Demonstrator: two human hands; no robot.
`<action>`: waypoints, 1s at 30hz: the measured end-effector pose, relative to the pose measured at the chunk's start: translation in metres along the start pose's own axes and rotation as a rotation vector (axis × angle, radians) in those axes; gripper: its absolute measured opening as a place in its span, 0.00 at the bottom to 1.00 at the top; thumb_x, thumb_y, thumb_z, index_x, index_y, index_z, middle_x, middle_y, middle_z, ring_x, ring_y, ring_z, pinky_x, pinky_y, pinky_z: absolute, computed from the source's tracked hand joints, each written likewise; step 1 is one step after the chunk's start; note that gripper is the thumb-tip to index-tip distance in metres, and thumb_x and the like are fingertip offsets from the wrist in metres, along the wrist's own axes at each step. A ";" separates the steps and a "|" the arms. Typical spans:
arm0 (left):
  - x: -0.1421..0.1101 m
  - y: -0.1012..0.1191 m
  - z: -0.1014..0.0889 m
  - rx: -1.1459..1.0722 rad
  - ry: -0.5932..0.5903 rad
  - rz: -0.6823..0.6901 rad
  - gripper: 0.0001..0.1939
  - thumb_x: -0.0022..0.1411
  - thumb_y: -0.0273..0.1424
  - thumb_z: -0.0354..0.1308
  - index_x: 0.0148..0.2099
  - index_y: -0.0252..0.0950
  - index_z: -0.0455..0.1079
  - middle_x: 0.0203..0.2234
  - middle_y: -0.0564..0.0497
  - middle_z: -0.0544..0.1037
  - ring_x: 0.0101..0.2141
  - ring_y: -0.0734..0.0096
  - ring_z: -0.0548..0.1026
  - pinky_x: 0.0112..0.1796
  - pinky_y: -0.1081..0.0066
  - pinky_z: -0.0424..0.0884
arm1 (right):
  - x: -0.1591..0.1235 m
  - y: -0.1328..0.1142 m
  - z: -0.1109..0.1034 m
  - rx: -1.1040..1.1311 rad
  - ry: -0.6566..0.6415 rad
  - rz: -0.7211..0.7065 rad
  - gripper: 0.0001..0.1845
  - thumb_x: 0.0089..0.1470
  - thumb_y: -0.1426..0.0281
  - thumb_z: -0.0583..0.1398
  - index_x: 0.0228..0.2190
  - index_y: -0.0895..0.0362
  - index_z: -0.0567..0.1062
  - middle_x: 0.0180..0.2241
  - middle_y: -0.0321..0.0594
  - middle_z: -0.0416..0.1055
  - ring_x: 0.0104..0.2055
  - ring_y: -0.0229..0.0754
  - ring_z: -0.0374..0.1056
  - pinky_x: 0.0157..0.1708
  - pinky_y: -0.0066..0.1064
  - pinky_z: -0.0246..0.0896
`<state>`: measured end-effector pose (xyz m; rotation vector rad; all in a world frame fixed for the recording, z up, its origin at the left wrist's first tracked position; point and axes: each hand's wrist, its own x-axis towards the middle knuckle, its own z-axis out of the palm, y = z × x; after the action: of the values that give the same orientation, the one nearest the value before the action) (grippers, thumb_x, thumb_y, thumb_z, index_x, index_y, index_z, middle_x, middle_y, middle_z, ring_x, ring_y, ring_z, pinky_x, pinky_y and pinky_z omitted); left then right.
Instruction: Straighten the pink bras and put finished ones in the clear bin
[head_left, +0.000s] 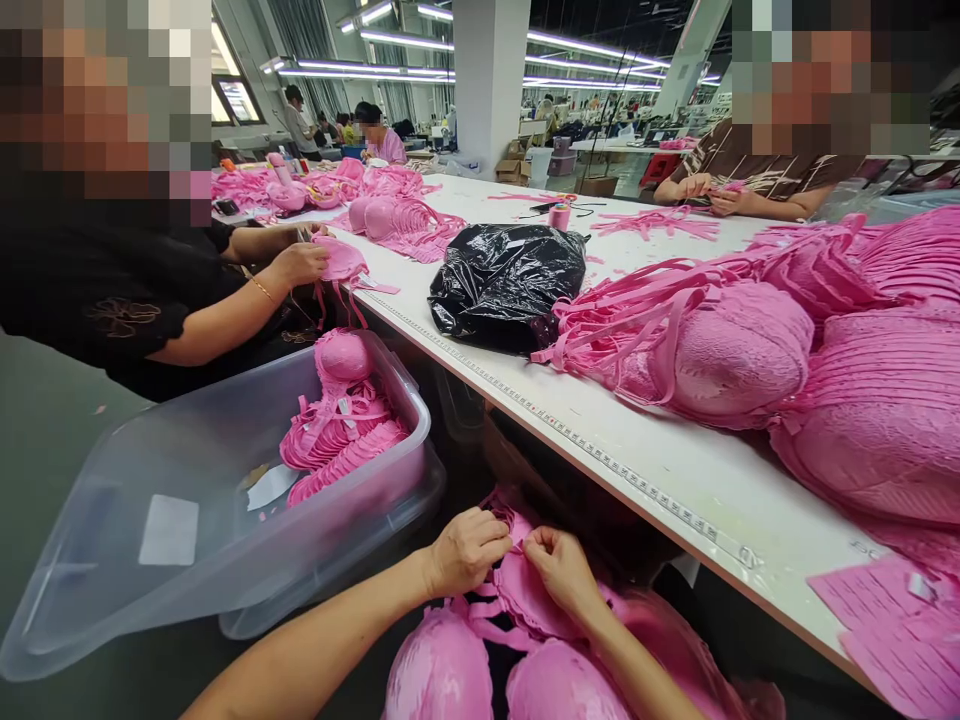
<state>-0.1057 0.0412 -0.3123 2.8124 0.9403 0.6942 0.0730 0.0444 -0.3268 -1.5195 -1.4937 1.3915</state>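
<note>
Over my lap, below the table edge, lies a pink bra with lace trim. My left hand is closed, its fingers pinching the bra's upper part. Close beside it, my right hand pinches the same bra with thumb and forefinger. The exact spot between the fingertips is too small to make out. More pink bra cups rest on my lap beneath both wrists, with pink straps running between them.
A clear plastic bin at left holds stacked pink bras. On the white table are a black plastic bag, large bra piles, a thread spool and a measuring tape. Co-workers handle pink pieces at left and far right.
</note>
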 end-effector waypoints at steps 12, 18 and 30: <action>0.005 0.012 0.023 -0.396 0.208 -0.446 0.06 0.57 0.24 0.55 0.32 0.34 0.73 0.29 0.49 0.72 0.31 0.73 0.70 0.32 0.75 0.67 | 0.006 -0.004 0.002 0.030 -0.030 0.013 0.11 0.37 0.63 0.52 0.14 0.56 0.61 0.15 0.31 0.55 0.19 0.34 0.49 0.19 0.26 0.44; 0.000 0.013 0.013 -0.543 0.133 -0.525 0.07 0.51 0.22 0.58 0.35 0.34 0.71 0.30 0.50 0.74 0.33 0.71 0.71 0.36 0.73 0.68 | 0.005 -0.005 0.000 -0.013 -0.074 0.015 0.09 0.37 0.65 0.53 0.14 0.57 0.63 0.14 0.30 0.55 0.19 0.33 0.49 0.19 0.25 0.42; 0.014 0.022 0.038 -0.555 0.162 -0.702 0.07 0.49 0.19 0.56 0.27 0.35 0.71 0.24 0.53 0.77 0.27 0.73 0.73 0.32 0.74 0.68 | 0.006 0.007 -0.004 -0.121 -0.072 0.037 0.07 0.39 0.70 0.53 0.15 0.58 0.63 0.14 0.30 0.54 0.19 0.33 0.48 0.19 0.25 0.39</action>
<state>-0.0669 0.0342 -0.3355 1.8020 1.3831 0.8911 0.0781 0.0493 -0.3337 -1.5928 -1.6270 1.4128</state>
